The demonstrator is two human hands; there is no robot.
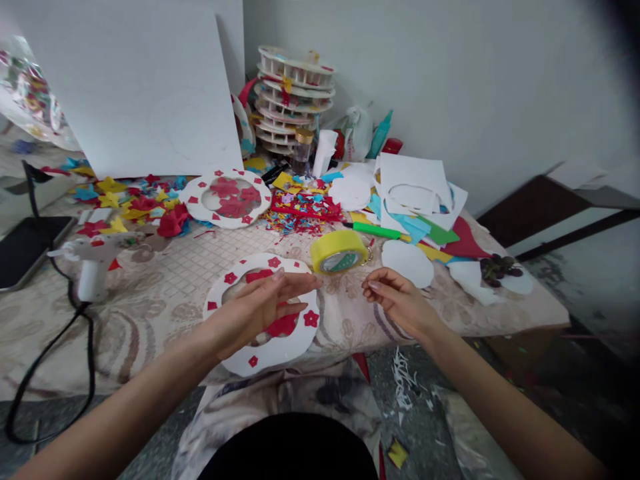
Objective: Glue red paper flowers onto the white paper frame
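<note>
My left hand (pixel 270 303) is stretched flat, fingers extended, above a white ring (pixel 295 347) decorated with small red flowers and squares. Red pieces show inside the ring's opening, partly covered by the hand. To the right, my right hand (pixel 400 300) has its fingertips pinched together over the tablecloth; anything between them is too small to make out. A roll of yellow tape (pixel 327 245) stands between and just beyond both hands. Behind my right hand lies a white paper disc (pixel 407 262).
A glue gun (pixel 95 263) with a black cable and a phone (pixel 33 250) are at the left. Another decorated ring (pixel 193 193), paper flowers (pixel 113 193) and confetti lie behind. A tiered white stack (pixel 295 83) stands at the back. Green cutter (pixel 377 231), paper sheets (pixel 415 173) and grapes (pixel 500 269) are rightward.
</note>
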